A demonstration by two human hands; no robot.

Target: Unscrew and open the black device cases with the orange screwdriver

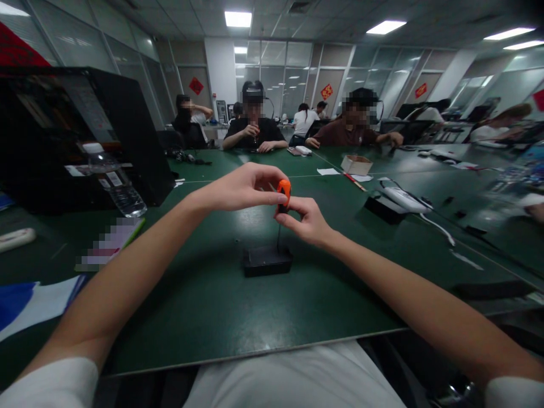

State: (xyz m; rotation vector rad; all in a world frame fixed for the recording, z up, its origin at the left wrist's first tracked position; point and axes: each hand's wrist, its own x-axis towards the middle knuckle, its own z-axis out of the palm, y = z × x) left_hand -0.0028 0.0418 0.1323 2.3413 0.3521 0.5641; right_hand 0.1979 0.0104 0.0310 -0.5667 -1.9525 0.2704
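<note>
1. Green table (204, 317) up front, people (272, 131) sitting across it.
2. Black box (267, 263) sits on the tabletop near the front edge, orange-handled screwdriver (284, 191) standing roughly upright at its right end. Tip's hidden.
3. Left hand (249, 187): thumb and fingers closed around the handle. Right hand (306, 221): fingertips pinched together just below.
4. Looks mid-job to me. Box seems in one piece; can't tell what's turned or what's left.
5. Bottle label (114, 179), red signs (326, 92): writing's unreadable, no brands visible.
</note>
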